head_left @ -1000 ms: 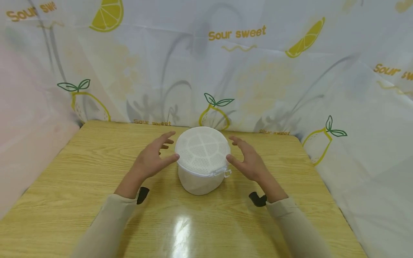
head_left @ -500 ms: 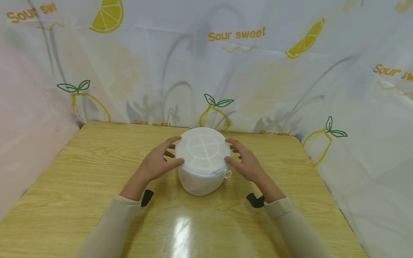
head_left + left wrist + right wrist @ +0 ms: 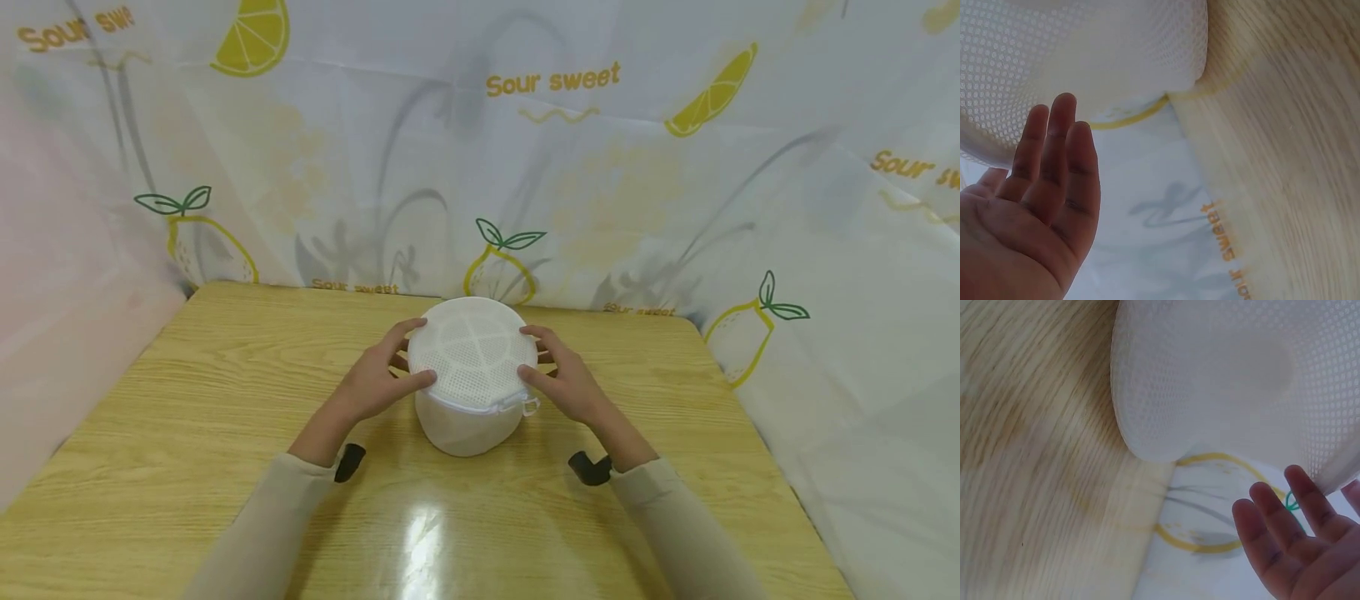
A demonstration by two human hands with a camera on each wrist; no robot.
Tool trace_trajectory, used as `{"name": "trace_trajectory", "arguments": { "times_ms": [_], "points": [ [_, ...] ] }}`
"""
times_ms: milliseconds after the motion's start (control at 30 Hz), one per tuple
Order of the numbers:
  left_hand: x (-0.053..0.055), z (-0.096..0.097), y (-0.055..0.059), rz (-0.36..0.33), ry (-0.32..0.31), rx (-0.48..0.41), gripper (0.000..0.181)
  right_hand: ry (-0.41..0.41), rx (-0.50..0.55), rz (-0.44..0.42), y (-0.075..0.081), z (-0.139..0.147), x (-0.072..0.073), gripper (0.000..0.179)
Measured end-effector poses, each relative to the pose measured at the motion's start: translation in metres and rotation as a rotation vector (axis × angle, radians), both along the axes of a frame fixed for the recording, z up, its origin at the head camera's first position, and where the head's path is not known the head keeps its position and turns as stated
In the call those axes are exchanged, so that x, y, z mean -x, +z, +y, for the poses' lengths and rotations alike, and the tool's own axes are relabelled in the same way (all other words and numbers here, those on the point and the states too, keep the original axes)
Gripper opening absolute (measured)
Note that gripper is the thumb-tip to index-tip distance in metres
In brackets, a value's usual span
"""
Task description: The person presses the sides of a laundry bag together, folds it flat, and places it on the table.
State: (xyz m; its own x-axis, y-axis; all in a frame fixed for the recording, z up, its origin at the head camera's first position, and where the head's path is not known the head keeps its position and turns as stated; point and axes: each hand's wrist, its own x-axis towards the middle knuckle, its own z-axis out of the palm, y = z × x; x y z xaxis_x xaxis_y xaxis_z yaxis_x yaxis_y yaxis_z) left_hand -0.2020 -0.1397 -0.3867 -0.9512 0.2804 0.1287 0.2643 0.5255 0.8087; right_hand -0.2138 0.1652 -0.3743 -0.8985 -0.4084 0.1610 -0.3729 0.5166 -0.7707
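Observation:
A white mesh laundry bag (image 3: 472, 358), drum-shaped with a round flat top, stands upright on the wooden table. Its zip runs round the top rim, and a small white loop hangs at the front right. At its left side is my left hand (image 3: 375, 375), with thumb and index fingertip over the rim. My right hand (image 3: 566, 375) mirrors it on the opposite side. In the left wrist view, the left hand's fingers (image 3: 1054, 162) extend nearly straight alongside the mesh wall. The right wrist view likewise has the right hand's fingers (image 3: 1279, 519) stretched out beside the bag; firm contact cannot be told.
The light wooden table (image 3: 225, 417) reaches back to a hanging cloth (image 3: 360, 167) printed with lemons and lettering. More pale cloth closes off both sides. A dark wrist mount (image 3: 592, 468) shows under the right wrist, another under the left.
Both hands have moved inward to the bag, so thumbs and index fingertips now overlap its rim. The bag has stayed in place.

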Motion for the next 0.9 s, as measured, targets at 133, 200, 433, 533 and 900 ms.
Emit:
{"name": "trace_trajectory", "arguments": {
  "times_ms": [133, 200, 433, 533, 900],
  "points": [
    [0.001, 0.000, -0.004, -0.018, -0.016, -0.048, 0.076, 0.005, 0.058, -0.028, -0.003, -0.002, 0.002, 0.054],
    [0.001, 0.001, -0.005, -0.031, -0.017, -0.070, 0.077, 0.008, 0.086, -0.048, -0.004, -0.004, 0.003, 0.054],
    [0.001, 0.003, -0.007, -0.067, -0.038, -0.146, 0.080, 0.025, 0.195, -0.152, -0.006, -0.005, 0.004, 0.055],
    [0.002, 0.004, -0.007, -0.069, -0.051, -0.177, 0.081, 0.030, 0.248, -0.194, -0.006, -0.005, 0.005, 0.056],
    [0.005, 0.008, -0.013, -0.107, -0.080, -0.272, 0.085, 0.038, 0.377, -0.302, -0.010, -0.008, 0.005, 0.064]
  ]
}}
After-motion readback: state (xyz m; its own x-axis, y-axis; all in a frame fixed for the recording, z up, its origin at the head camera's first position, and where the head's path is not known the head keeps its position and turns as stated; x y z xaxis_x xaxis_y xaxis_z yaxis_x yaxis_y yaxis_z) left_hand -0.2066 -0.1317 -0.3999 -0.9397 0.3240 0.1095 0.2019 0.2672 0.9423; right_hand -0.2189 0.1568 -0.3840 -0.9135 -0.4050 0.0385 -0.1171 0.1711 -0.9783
